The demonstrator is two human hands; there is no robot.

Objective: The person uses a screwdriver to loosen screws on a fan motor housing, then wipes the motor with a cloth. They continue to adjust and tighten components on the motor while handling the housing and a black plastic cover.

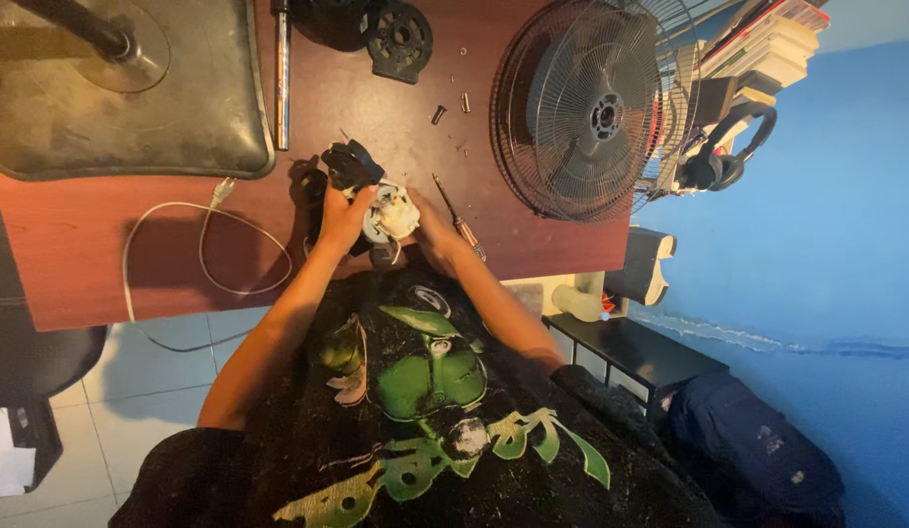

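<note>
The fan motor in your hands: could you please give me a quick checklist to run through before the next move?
1. Both hands on the fan motor: left hand and right hand hold it: ok.
2. Screwdriver within reach beside the right hand: ok.
3. Loose screws lying unsecured on the table: not ok.
4. White cable unplugged: cannot tell.
5. Fan grille set aside: ok.

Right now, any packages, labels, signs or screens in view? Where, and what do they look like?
No packages, signs or screens show clearly.
Stack of books or boxes: top right behind the fan grille, flat, pale with red edges.
Both hands hold an unlabelled white-and-black motor part.
</note>
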